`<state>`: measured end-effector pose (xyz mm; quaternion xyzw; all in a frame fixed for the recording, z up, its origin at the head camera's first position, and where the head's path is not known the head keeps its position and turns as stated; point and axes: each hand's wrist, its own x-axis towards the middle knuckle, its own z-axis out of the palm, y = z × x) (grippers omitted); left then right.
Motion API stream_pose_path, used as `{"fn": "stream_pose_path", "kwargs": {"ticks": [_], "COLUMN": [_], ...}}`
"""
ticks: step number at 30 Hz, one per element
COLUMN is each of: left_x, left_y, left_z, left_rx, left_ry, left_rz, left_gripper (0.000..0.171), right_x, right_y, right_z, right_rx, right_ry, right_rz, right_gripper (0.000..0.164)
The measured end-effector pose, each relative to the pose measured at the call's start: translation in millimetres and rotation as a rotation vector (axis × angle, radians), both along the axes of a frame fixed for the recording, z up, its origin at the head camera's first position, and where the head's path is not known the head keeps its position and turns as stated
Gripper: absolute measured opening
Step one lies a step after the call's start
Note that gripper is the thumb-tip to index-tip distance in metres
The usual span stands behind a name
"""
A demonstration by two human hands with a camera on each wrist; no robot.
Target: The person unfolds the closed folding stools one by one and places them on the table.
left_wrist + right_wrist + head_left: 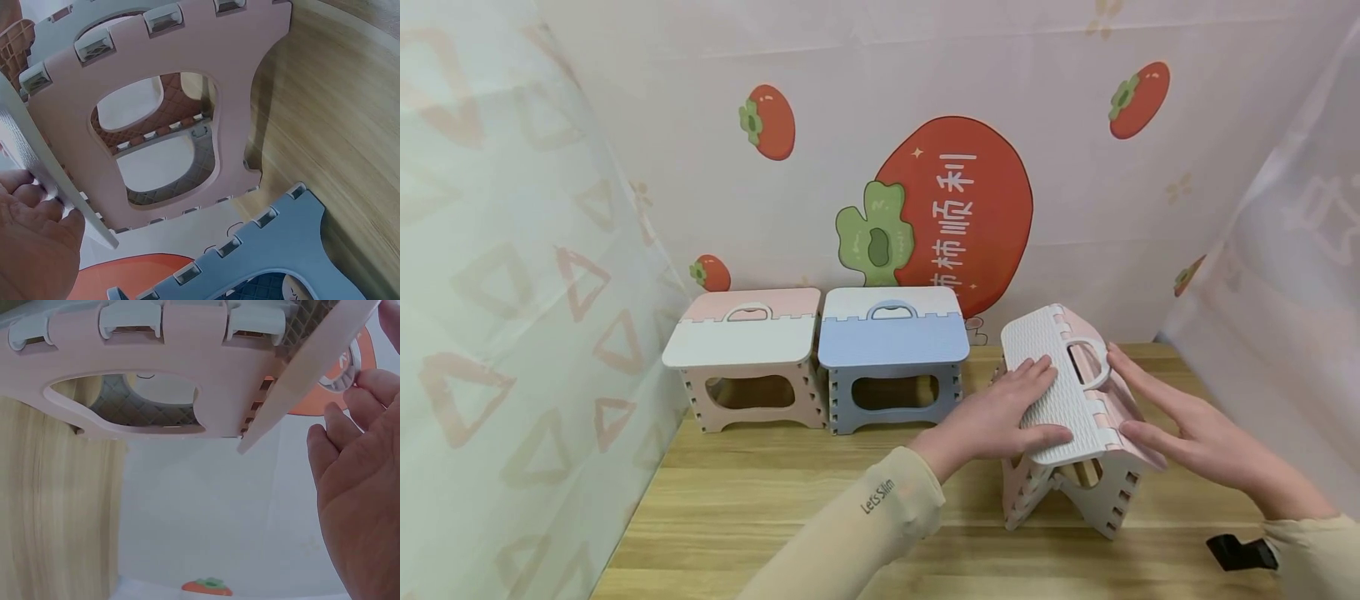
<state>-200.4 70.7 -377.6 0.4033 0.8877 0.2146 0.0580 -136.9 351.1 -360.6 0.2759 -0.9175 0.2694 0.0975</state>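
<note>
A pink-and-white folding step stool [1067, 408] stands partly folded on the right of the table, its two-part seat bent into a ridge along the middle hinge. My left hand [1000, 414] lies on the textured white half, fingers extended. My right hand [1206, 433] touches the pink half, its fingertips by the white carry handle [1101, 367] and its thumb near the front edge. Pink legs [234, 50] with a large cutout show in the left wrist view. From the right wrist, the pink seat half [306, 369] is seen edge-on beside my right hand.
Two unfolded stools stand side by side at the back left, one pink and white [745, 342], one blue and white [895, 337]. A black object [1242, 553] is by my right sleeve. Printed sheets [700, 208] hang at the back and sides of the wooden table [737, 492].
</note>
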Motion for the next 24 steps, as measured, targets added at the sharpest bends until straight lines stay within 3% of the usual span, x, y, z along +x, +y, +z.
{"fn": "stream_pose_path", "kwargs": {"ticks": [24], "left_x": [1.7], "left_y": [-0.8], "left_z": [-1.3], "left_rx": [-0.047], "left_ry": [0.037], "left_rz": [0.002], "left_gripper": [0.087], "right_x": [2.6], "right_y": [-2.5], "right_z": [-10.3], "right_rx": [-0.034], "right_ry": [-0.027], "right_rz": [0.004], "right_gripper": [0.084]}}
